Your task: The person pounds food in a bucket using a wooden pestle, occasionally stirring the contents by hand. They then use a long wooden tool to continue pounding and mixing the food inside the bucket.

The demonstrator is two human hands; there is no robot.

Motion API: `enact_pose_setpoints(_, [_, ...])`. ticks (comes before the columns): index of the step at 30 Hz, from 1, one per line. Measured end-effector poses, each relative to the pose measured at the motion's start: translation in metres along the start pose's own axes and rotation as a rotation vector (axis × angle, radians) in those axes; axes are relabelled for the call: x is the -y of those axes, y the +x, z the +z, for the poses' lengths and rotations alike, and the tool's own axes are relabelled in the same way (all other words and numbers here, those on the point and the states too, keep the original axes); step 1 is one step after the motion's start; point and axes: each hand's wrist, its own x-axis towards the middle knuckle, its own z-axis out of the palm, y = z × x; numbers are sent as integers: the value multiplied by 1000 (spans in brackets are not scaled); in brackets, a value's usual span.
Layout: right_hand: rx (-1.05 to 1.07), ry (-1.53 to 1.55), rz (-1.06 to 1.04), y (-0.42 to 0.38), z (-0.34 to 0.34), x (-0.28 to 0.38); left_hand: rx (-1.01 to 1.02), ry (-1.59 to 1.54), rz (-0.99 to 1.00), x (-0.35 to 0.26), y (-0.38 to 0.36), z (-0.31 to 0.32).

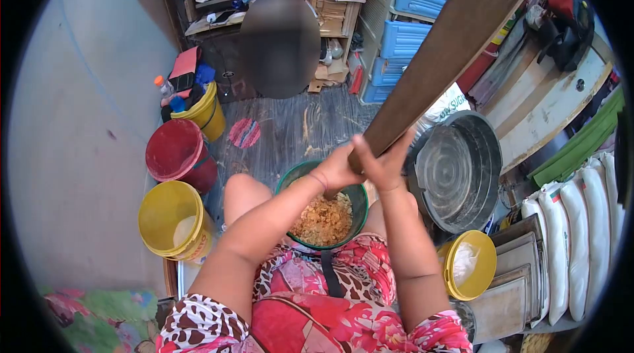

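A long, thick wooden beam slants from the upper right down to my hands. My left hand is wrapped around its lower end, with a thin band on the wrist. My right hand grips the beam from the other side, thumb across the front and fingers behind. Below them, between my knees, a green bucket holds a crumbly golden-brown mass. The beam's narrow bottom part reaches toward this mass; my hands partly hide where it meets it.
On the left stand a red bucket and yellow buckets. To the right are a large black basin, a small yellow bucket, stacked trays and white sacks. Blue drawers stand at the back.
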Motion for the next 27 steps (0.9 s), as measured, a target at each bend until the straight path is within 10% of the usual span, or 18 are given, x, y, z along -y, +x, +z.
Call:
enact_pose_setpoints(6, [-138,-149,-312,190,-31,159,-243,68,410,-240,67,-57])
enact_pose_setpoints(10, [54,159,-339,223,-23,202,183,-276,317,-317,86,-89])
enact_pose_setpoints(12, [55,164,-306,218,-20,194,-128,174,507,-289,87,-83])
enact_pose_setpoints(15, [-115,-150,-137,148,-11,121,-99,222,215,-181,33,-51])
enact_pose_setpoints(19, [90,218,340,-104,37,-33,-103,-279,-251,62,-85,22])
enact_pose_setpoints(27, [206,194,476,-119,19,-37,-22,-289,-261,60,-86,23])
